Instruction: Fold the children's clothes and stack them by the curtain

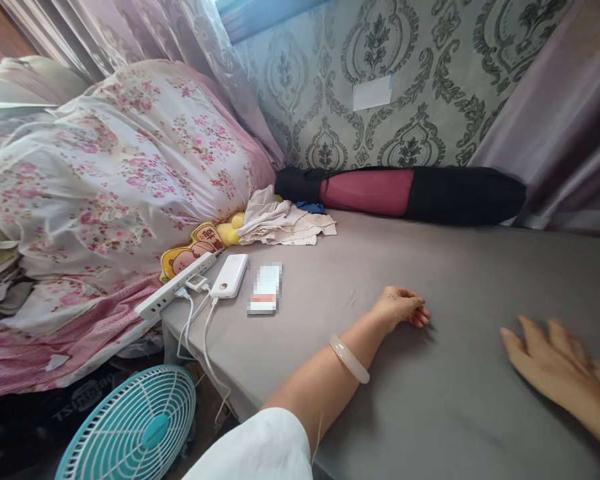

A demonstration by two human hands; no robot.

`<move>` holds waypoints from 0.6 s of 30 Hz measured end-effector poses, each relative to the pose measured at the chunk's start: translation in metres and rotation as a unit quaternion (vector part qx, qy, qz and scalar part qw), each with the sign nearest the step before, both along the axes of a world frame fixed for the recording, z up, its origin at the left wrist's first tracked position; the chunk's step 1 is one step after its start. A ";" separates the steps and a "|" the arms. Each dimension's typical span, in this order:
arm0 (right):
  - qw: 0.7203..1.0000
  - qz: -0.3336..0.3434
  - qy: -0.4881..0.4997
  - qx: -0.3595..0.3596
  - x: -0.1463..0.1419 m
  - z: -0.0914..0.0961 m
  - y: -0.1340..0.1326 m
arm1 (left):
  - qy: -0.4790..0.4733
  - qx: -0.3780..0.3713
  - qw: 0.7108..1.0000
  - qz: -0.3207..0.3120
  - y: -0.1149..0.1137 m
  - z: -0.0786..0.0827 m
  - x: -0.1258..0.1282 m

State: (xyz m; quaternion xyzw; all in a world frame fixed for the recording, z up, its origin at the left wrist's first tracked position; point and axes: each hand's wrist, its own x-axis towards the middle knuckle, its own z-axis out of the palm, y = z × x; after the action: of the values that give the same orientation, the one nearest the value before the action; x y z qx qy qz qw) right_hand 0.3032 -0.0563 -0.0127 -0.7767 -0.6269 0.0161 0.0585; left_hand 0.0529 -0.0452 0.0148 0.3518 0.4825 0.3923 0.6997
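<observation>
My left hand [403, 307] rests on the grey sheet [455, 267] near the middle of the view. Its fingers are curled together, and what they hold, if anything, is hidden. A pale bangle [349, 359] circles that forearm below a white sleeve [255, 450]. To the right, my right hand [555, 353] is over the sheet with its fingers spread, slightly blurred by motion, and nothing shows in it.
Left of my arm lie a phone [265, 289], a white power bank [230, 275] with cables, and a power strip [176, 287]. Crumpled cloths [287, 223] and a long black-and-red bundle [367, 192] lie toward the wall. A teal fan [135, 427] stands below the edge.
</observation>
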 end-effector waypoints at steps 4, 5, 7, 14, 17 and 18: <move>0.997 0.069 -0.004 -0.039 -0.059 -0.006 0.005 | 0.025 -0.028 0.999 -0.011 0.005 0.004 0.003; 0.996 0.081 -0.009 -0.039 -0.068 -0.006 0.002 | 0.032 -0.035 0.999 -0.021 0.007 0.006 0.002; 0.995 0.093 -0.024 -0.026 -0.078 -0.006 -0.003 | 0.050 -0.041 0.997 -0.037 0.014 0.008 -0.003; 0.994 0.096 -0.055 -0.005 -0.080 -0.005 -0.010 | 0.278 0.149 0.938 0.145 0.059 0.010 -0.074; 0.994 0.100 -0.052 -0.004 -0.082 -0.005 -0.010 | 0.395 0.231 0.867 0.200 0.074 0.019 -0.128; 0.994 0.099 -0.053 0.000 -0.082 -0.006 -0.010 | 0.432 0.242 0.842 0.214 0.077 0.024 -0.147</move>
State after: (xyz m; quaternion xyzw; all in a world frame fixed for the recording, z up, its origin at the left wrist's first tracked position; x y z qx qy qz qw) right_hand 0.2211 -0.0663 -0.0184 -0.7106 -0.7029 -0.0196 0.0234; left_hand -0.0938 0.0321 0.0384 0.5317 0.6888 0.4448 0.2120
